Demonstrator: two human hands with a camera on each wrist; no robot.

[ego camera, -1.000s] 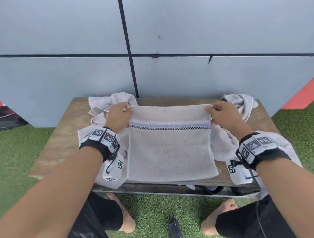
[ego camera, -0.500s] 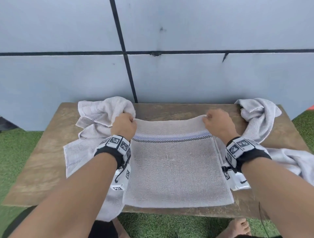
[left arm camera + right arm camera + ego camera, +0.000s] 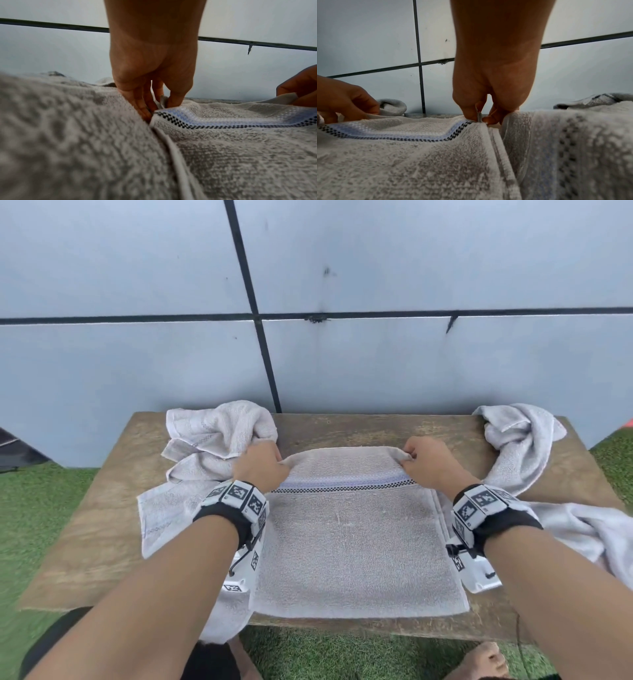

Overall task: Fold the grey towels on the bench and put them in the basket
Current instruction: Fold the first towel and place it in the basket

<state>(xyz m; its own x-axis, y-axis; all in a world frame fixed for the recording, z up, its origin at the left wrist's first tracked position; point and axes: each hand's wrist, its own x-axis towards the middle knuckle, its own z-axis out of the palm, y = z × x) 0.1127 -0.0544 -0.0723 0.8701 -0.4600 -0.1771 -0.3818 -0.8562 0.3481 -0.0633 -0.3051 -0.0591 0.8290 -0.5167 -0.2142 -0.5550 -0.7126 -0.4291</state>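
Both hands are pinching tight: the left hand (image 3: 262, 465) nips the towel (image 3: 356, 549) at its far-left corner between thumb and fingertips (image 3: 143, 108), and the right hand (image 3: 430, 462) nips the far-right corner, the far edge lifted a touch while the rest lies flat on the bench (image 3: 106, 529). It's soft, limp terry, light and floppy by the look of it, so the corners seem the place to hold, since anything between will sag. Crumpled towels sit left (image 3: 219, 433) and right (image 3: 524, 440), no basket in view, and the only markings are a blue band with black checks, no readable writing.
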